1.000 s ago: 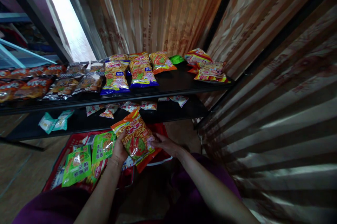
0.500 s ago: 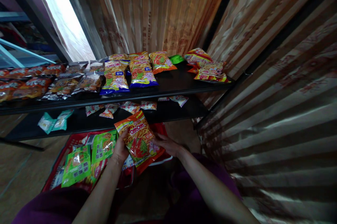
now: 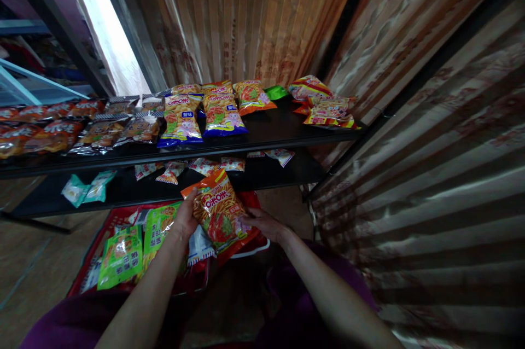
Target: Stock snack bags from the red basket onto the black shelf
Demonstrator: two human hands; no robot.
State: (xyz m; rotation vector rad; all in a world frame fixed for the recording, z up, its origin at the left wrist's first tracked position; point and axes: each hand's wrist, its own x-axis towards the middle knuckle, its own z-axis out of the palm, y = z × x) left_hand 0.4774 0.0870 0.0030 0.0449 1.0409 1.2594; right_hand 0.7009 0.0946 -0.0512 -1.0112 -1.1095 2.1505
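Between my two hands I hold an orange snack bag, tilted, with its printed front facing up at me. My left hand grips its left edge, thumb over the front. At the right side, my right hand is closed on the bag's edge. Below it stands a red basket on the floor, holding several packs. Among them are green snack packs at the left and a white-and-blue pack partly under the orange bag.
A black upper shelf carries several blue-edged snack bags, brown-toned packs at left and red-yellow bags at right. Small packets and teal packets lie on the lower shelf. A striped curtain hangs along the right.
The orange bag has shifted slightly right and turned a little in my hands. My left hand has moved slightly up, and more of the white-and-blue pack shows beneath.
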